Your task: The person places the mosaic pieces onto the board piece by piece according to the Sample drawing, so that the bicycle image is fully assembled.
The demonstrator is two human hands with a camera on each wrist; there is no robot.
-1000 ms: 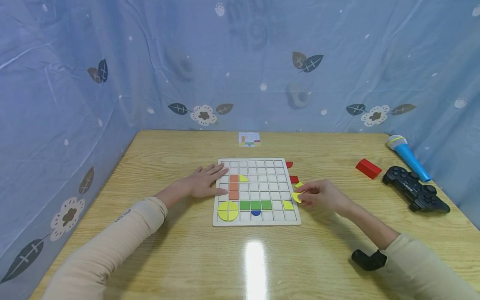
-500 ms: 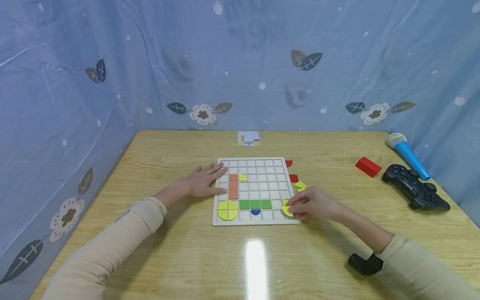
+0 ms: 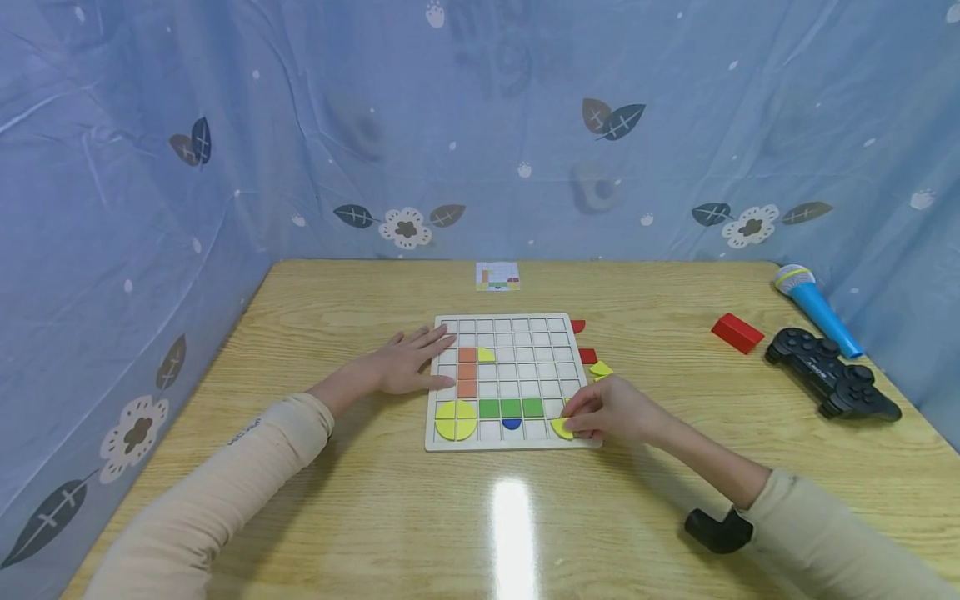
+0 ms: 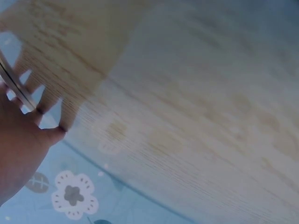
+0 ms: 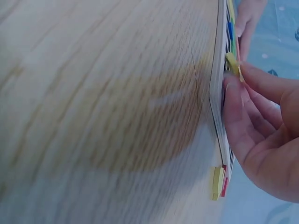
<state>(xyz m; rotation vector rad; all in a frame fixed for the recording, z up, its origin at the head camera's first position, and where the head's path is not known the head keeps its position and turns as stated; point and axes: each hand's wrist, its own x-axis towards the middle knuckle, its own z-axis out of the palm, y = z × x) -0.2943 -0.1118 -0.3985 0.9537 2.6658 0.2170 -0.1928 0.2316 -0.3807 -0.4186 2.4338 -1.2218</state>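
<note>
A white grid board [image 3: 522, 341] lies flat on the table. My left hand [image 3: 405, 364] rests on its left edge, fingers spread and straight. Near the board's lower right corner my right hand [image 3: 609, 408] pinches a yellow quarter-circle piece [image 3: 561, 429] between thumb and fingers; the right wrist view shows this yellow piece [image 5: 231, 63] tilted just over the board. Orange squares [image 3: 467, 372], green squares [image 3: 511, 408], a blue half-round piece [image 3: 512, 424], a yellow circle of quarter pieces [image 3: 446, 427] and a yellow quarter [image 3: 486, 356] sit in cells. My right fingers partly cover another yellow piece.
Beside the board's right edge lie red pieces [image 3: 588, 356] and yellow pieces [image 3: 601, 368]. A small pattern card [image 3: 498, 277] lies behind it. Farther right are a red block [image 3: 737, 333], a black game controller [image 3: 831, 375] and a blue toy microphone [image 3: 817, 312].
My right hand has carried the yellow quarter-circle from beside the board's right edge leftward and nearer, over the lower right cells. The left hand has stayed in place.
</note>
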